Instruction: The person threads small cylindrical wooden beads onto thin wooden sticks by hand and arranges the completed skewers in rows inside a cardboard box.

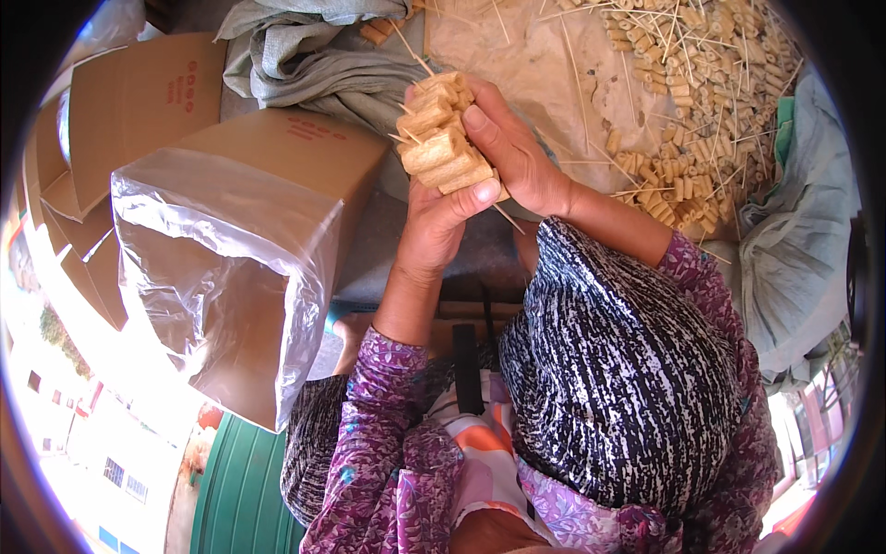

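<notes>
**Together, left hand [432, 229] and right hand [528, 168] clasp a skewered bundle [448, 159]**

Farthest to the left of the hands stand flaps of brown cardboard [148, 115]. Nearer, below and left of the hands, sits a green ribbed container [238, 485], partly hidden. Just left of the left hand is an open cardboard box [277, 157] with a clear plastic liner [312, 245] folded over its rim. Crumpled grey sacking [318, 69] lies beyond the hands, on their left side.

The left hand is closed under the bundle, its thumb against the nearest piece; its other fingers are mostly hidden. Between both palms, the bundle shows ridged, tan pieces, with thin sticks [413, 47] jutting out at several places. The right hand is wrapped around the bundle's right side, thumb pressed on top.

Beyond and to the right of the hands spreads a brown sheet [526, 78]. Below the right hand rises a knee in black-and-white patterned cloth [628, 379]. Farther right lies a wide heap of short tan pieces [711, 152], loose sticks scattered across it. Rightmost, grey-green sacking [796, 245] bunches up beside the heap.
</notes>
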Available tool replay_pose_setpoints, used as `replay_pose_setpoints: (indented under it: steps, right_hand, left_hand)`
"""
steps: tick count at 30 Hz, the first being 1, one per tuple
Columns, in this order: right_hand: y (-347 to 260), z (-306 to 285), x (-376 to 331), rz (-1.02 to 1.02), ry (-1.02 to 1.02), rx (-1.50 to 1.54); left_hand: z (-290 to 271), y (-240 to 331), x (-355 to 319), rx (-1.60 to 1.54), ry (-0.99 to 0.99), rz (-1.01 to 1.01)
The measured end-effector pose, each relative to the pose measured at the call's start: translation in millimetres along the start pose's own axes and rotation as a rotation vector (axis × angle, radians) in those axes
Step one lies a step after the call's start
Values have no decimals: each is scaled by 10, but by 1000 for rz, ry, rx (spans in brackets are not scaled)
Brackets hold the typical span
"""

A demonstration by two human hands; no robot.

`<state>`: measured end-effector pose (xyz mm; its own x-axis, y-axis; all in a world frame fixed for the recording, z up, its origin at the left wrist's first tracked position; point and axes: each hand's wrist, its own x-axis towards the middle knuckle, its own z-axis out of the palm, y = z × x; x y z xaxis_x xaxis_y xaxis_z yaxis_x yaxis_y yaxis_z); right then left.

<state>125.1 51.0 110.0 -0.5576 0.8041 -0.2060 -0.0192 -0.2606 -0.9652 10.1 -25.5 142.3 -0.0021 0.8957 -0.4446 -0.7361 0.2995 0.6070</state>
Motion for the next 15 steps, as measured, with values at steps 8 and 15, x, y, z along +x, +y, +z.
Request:
replay_pose_setpoints:
  steps: [8, 15]
  right_hand:
    - [-62, 27, -32, 50, -41, -82]
    - [-132, 42, -132, -170, -143, -337]
  left_hand:
    - [36, -42, 65, -31, 130, 143]
    - [14, -11, 64, -169, 64, 134]
